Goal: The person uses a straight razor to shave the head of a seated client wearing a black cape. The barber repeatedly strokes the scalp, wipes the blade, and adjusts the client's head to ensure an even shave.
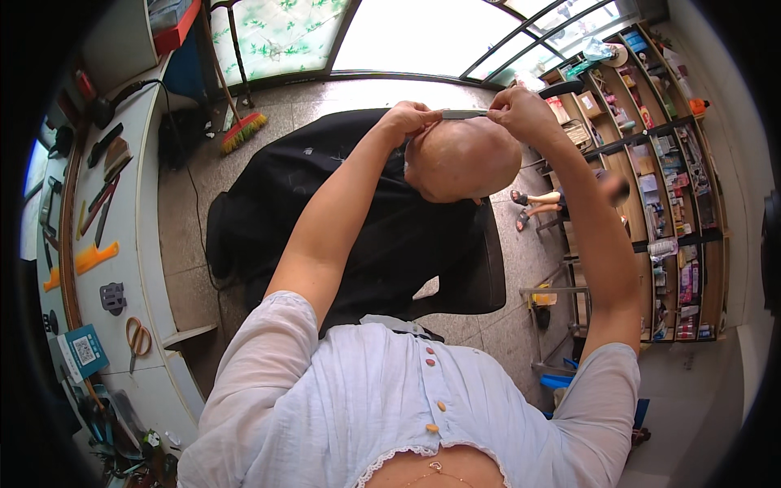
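Observation:
Both my arms reach forward over the shaved head (pixel 465 163) of a seated person wrapped in a black cape (pixel 342 236). My right hand (pixel 525 115) is closed around a straight razor, whose dark handle (pixel 561 89) sticks out to the right past my fingers. The thin grey blade (pixel 464 115) spans the space between my hands, just beyond the far side of the head. At its left end, my left hand (pixel 411 120) pinches with thumb and fingertips. Whether the blade touches the skin cannot be made out.
A white counter (pixel 150 285) on the left holds scissors (pixel 137 342), an orange comb (pixel 96 257) and combs. A broom (pixel 243 134) leans by the glass front. Shelves (pixel 651 187) packed with goods line the right, where another person's legs (pixel 541 199) show.

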Tool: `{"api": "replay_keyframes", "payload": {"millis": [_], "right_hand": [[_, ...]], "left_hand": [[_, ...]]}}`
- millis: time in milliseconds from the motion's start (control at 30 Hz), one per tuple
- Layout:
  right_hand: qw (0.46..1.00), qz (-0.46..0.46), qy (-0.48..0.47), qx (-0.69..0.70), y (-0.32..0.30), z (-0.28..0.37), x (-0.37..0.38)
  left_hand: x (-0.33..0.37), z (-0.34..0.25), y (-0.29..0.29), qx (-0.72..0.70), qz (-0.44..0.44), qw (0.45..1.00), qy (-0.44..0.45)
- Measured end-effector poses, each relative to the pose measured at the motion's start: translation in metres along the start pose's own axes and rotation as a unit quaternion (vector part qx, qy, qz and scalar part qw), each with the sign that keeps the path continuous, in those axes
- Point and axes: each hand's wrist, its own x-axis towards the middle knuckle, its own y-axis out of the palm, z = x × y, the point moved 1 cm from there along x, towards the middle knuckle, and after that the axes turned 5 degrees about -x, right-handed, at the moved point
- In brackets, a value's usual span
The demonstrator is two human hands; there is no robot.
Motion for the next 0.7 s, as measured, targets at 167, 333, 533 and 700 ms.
{"api": "replay_keyframes", "payload": {"millis": [167, 333, 533, 700], "right_hand": [[0.999, -0.016, 0.006, -0.029, -0.002, 0.007, -0.009], [0.999, -0.014, -0.012, -0.041, -0.008, 0.018, -0.019], [1.000, -0.011, -0.001, -0.026, -0.004, 0.016, -0.023], [0.999, -0.016, -0.028, -0.008, -0.003, 0.016, -0.030]], "left_hand": [[-0.005, -0.001, 0.004, -0.001, -0.007, 1.000, 0.007], [-0.009, -0.004, 0.004, 0.026, -0.021, 0.999, 0.007], [-0.014, -0.006, 0.009, 0.037, -0.031, 0.999, 0.013], [-0.015, -0.003, 0.009, 0.038, -0.054, 0.998, 0.024]]}}
